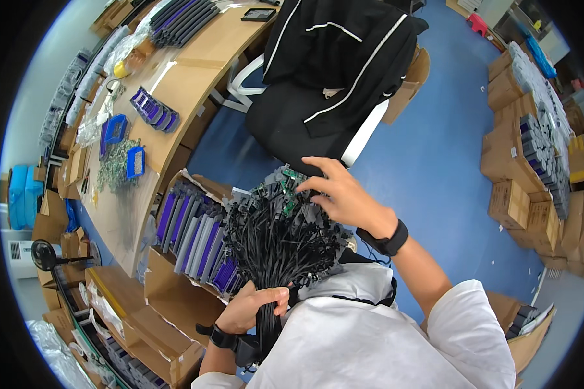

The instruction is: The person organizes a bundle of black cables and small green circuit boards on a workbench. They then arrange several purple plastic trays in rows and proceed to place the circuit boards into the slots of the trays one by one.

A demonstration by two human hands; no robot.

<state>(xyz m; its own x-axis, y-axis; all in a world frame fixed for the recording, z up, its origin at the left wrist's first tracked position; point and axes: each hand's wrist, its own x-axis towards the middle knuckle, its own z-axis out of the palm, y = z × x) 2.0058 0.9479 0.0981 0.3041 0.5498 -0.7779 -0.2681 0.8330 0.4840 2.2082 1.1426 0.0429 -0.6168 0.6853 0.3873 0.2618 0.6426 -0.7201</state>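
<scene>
1. The bundle of black cables (272, 240) fans out across the person's lap, between the two hands, its loose ends spreading up toward small green circuit boards (291, 188).
2. The left hand (252, 310) has its fingers wrapped tight around the gathered lower end of the bundle, thumb lying across the top; a black wrist strap (222, 337) sits just behind it.
3. The right hand (345, 194) rests on the far end of the fan with its fingers narrowly spread, index and thumb pinching at one green board; whether it fully holds the board cannot be told. A black watch (389, 240) circles that wrist.
4. Just to the left of the bundle stands an open cardboard box (175, 285) packed with upright grey and purple trays (194, 236); the cable ends touch or overhang its near edge.
5. Beyond the right hand is a black chair (305, 117) draped with a black jacket (344, 45), close to the fingertips.
6. Further left runs a wooden workbench (188, 84), its long edge curving past the box, carrying blue bins (135, 162) and more purple trays.
7. To the right, open blue floor (435, 155) stretches to stacked cardboard cartons (519, 194).
</scene>
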